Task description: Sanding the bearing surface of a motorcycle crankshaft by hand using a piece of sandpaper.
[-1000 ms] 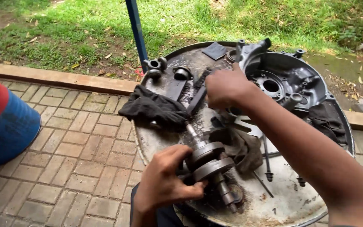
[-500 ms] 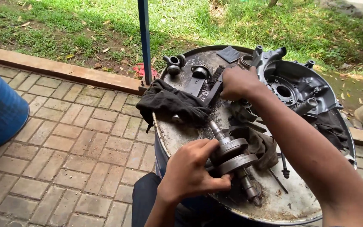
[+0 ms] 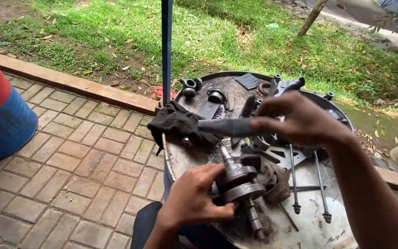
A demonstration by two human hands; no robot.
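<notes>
My left hand grips a greasy metal crankshaft lying on a round drum top; its shaft points up and left. Above the drum, my right hand is closed on a grey tool handle that sticks out to the left. A black rag lies under the handle's tip, at the drum's left rim.
Small engine parts, long studs and a dark engine case lie on the drum. A blue pole stands behind it. A blue and red barrel sits at left on brick paving; grass lies beyond.
My right hand has lifted off the drum's parts, now holding the grey handle above the crankshaft. The view has shifted left and upward. My left hand has kept its hold.
</notes>
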